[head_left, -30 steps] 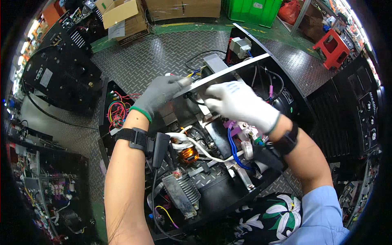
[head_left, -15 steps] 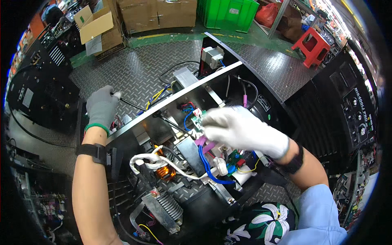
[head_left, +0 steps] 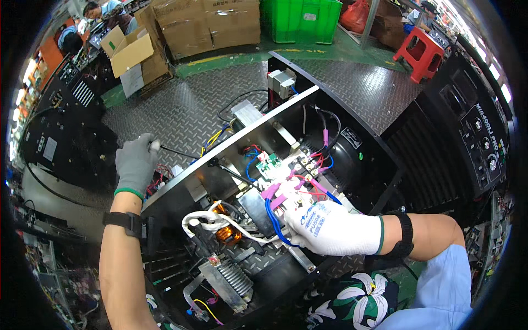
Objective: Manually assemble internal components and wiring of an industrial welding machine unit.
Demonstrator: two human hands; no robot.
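Centrally, just left of the middle, we find the black cable (head_left: pixel 179 152) at the metal divider (head_left: pixel 258 126) of an open machine housing (head_left: pixel 377 159); clock directions are taken from the black grommet (head_left: pixel 213 162) on that divider. Were the outer run pulled hard, we judge that it could chafe or kink at the grommet, and the strain could pass to whatever its hidden inner end joins. Snagging seems a second risk, caused by the crowded wiring inside. From the grommet the outer run points to 10 o'clock; what appears to be the same cable slants inward to 4 o'clock. We therefore read its long axis as 10-to-4, crossing the divider's pale rim, which lies 8-to-2.

At 9 o'clock the left hand (head_left: pixel 135 163), grey-gloved, has thumb and fingers pinched on the cable's outer end. Toward 4 o'clock we note purple sleeves (head_left: pixel 271 191), blue wires (head_left: pixel 273 220) and, touching or just beside these, the white-gloved right hand (head_left: pixel 335 228); its fingertips are obscured, so we cannot tell whether they grip. A copper coil (head_left: pixel 228 235) lies at 6 o'clock, a finned metal block (head_left: pixel 234 278) beyond it. Farther out stand a cardboard box (head_left: pixel 132 52) at 11, a green crate (head_left: pixel 302 22) at 1 and a red stool (head_left: pixel 419 55) at 2.
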